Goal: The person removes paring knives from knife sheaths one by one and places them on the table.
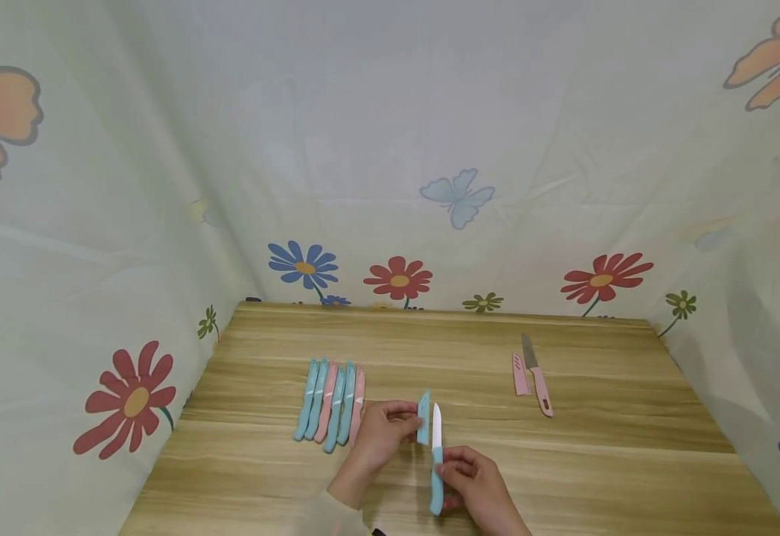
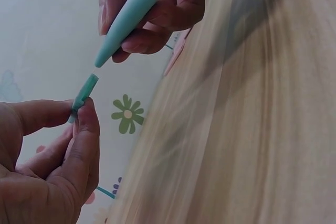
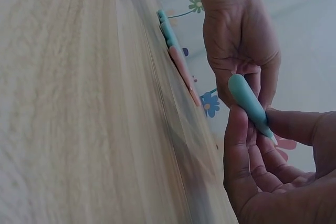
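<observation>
My left hand [image 1: 382, 435] pinches a blue blade sheath [image 1: 423, 418] between thumb and fingers, held upright. Just right of it, my right hand [image 1: 477, 484] grips the blue handle of a paring knife [image 1: 437, 476], its pale blade bare and pointing away from me. Blade and sheath stand side by side with a small gap in the head view. In the left wrist view the sheath [image 2: 84, 95] sits at the left fingertips, below the knife handle [image 2: 134, 14]. The right wrist view shows the handle [image 3: 249, 100] between the right thumb and fingers.
Left of my hands, several sheathed knives [image 1: 328, 402], blue and pink, lie in a row on the wooden table [image 1: 604, 447]. At the back right lie an unsheathed pink knife [image 1: 539, 380] and a pink sheath [image 1: 520, 374]. A flowered cloth [image 1: 363, 149] surrounds the table.
</observation>
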`<state>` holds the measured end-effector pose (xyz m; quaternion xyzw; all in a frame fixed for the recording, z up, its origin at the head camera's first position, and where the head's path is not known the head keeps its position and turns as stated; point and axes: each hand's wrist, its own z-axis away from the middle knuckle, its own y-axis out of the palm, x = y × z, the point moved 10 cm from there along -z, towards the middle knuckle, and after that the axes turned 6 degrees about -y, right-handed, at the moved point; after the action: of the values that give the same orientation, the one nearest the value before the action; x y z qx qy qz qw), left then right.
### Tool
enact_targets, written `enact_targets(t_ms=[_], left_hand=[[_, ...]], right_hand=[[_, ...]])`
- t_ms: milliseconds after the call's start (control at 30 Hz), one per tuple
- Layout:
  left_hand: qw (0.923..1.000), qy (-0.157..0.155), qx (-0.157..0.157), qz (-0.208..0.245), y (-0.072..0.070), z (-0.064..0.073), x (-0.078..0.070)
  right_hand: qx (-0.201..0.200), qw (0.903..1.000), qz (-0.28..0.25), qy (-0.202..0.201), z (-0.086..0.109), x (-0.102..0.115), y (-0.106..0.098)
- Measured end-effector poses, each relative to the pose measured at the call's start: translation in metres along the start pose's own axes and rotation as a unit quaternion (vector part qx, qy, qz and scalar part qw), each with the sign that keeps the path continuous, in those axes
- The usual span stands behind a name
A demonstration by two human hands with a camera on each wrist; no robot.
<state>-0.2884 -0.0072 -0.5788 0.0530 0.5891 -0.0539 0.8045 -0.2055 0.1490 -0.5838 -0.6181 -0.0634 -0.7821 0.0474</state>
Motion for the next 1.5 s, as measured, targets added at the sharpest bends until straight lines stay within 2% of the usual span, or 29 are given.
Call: enact_targets(t_ms=[367, 1033, 1500], left_hand=[[0.9996, -0.016, 0.013, 0.017, 0.004, 0.007, 0.007], [0.9992, -0.022, 0.019, 0.028, 0.006, 0.010, 0.015], [0.9988, -0.013, 0.029, 0.038, 0.010, 0.011, 0.015]], right_hand=[[-0.021, 0.9998, -0.002, 0.001, -0.004, 0.001, -0.005], [-0.057, 0.9983, -0.002, 0.000, -0.016, 0.003, -0.011], [-0.081, 0.9967, -0.011, -0.009, -0.026, 0.001, -0.013]])
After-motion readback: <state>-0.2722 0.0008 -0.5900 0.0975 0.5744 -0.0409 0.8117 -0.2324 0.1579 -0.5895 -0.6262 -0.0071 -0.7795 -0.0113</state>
